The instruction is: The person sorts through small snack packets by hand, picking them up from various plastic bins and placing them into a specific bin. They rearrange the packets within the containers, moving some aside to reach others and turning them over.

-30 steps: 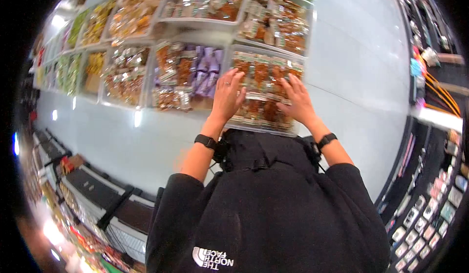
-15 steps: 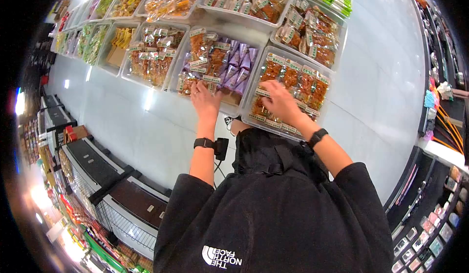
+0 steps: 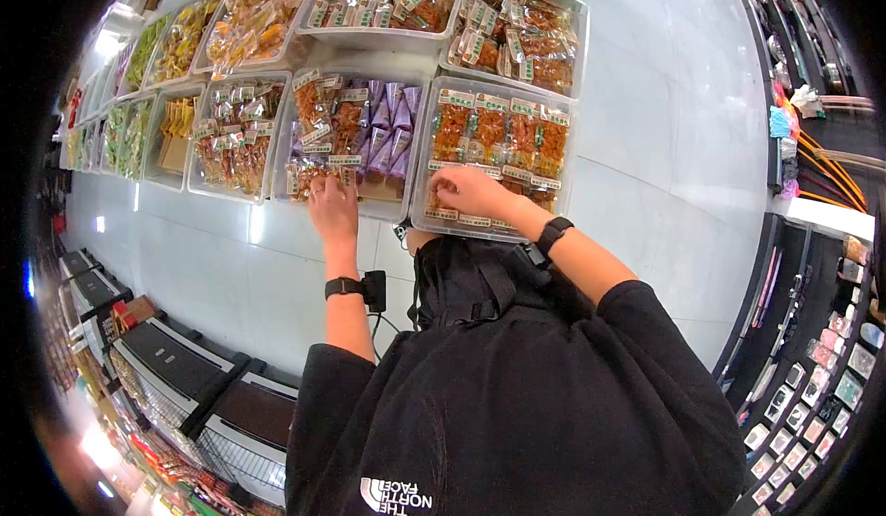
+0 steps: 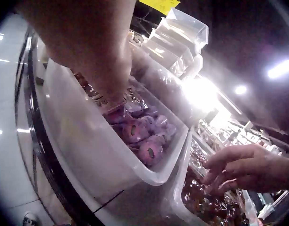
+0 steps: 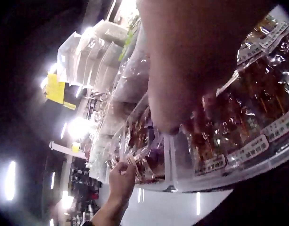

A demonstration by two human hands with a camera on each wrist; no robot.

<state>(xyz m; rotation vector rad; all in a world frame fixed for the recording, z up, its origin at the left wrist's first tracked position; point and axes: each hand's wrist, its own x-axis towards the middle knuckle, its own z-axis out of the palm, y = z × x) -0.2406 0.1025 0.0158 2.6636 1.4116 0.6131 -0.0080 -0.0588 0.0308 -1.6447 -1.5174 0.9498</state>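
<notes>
My left hand (image 3: 333, 210) is at the front edge of a clear bin (image 3: 392, 210), pinching a clear snack packet (image 3: 305, 176) with a white label. That bin also holds brown snack packets (image 3: 349, 126) and purple cone-shaped packets (image 3: 392, 133). My right hand (image 3: 472, 191) hovers low over the left part of the neighbouring bin (image 3: 565, 184), its fingers loosely bent and holding nothing visible. Rows of reddish-brown snack packets (image 3: 521, 138) with white labels lie flat there. In the left wrist view the right hand (image 4: 250, 167) shows close over these packets.
More bins of packets stand behind and to the left, among them a bin of brown packets (image 3: 235, 138) and yellow packets (image 3: 180, 117). Stacked clear containers (image 4: 177, 42) rise farther back. A shelf with small boxed goods (image 3: 812, 387) runs along the right side.
Both hands were over the right bin's packets. The left hand moved left to the mixed bin's front packets, and the right hand shifted to the left side of its bin.
</notes>
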